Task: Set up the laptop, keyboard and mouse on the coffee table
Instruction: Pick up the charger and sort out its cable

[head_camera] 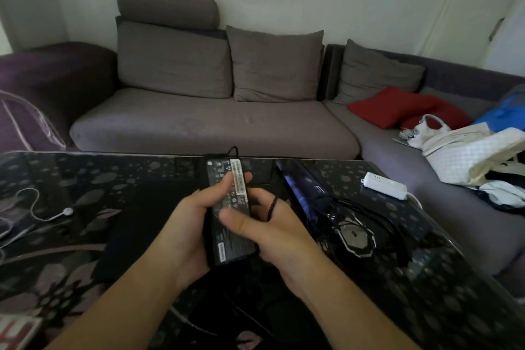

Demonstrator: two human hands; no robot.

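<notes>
Two bare forearms come into view from the bottom edge, ending in the left hand and the right hand — no sleeves, cuffs or gloves cover them as far as the picture reaches. The wrists carry no watch, strap or bracelet, and no rings show on the fingers in view. The fingernails that can be seen are short and plain — no polish is apparent. The rest of the person lies outside the picture.

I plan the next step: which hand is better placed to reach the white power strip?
Probably the right hand: the white power strip lies on its side of the table, while the left hand grips the power adapter too.
</notes>
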